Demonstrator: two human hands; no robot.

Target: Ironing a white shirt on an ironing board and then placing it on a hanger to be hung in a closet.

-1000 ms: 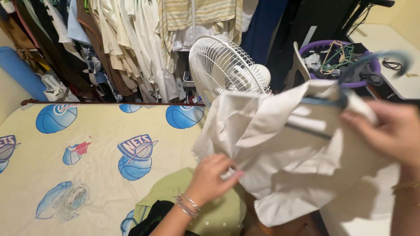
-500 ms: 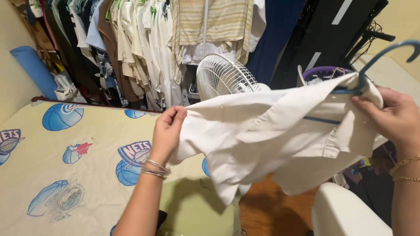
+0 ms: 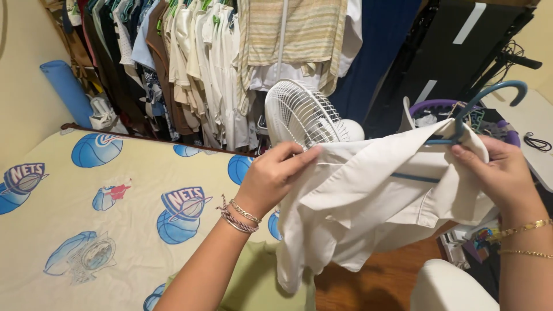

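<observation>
A white garment (image 3: 368, 201) hangs between my two hands, draped over a blue-green plastic hanger (image 3: 489, 95) whose hook rises at the upper right. My left hand (image 3: 271, 175) pinches the garment's upper left edge, bracelets at the wrist. My right hand (image 3: 495, 175) grips the cloth and the hanger's bar at the right end. The garment's lower part droops toward the wooden floor.
A yellow bed sheet (image 3: 86, 224) with blue ball prints lies at the left, with a green cloth (image 3: 259, 288) at its near edge. A white fan (image 3: 305, 118) stands behind the garment. Hung clothes (image 3: 190, 63) fill the rack beyond. A purple basket (image 3: 429, 106) holds hangers at the right.
My left hand lifted from the garment's lower part to its upper left edge and drew toward the right hand. The garment rose and bunched closer, and the view tilted up.
</observation>
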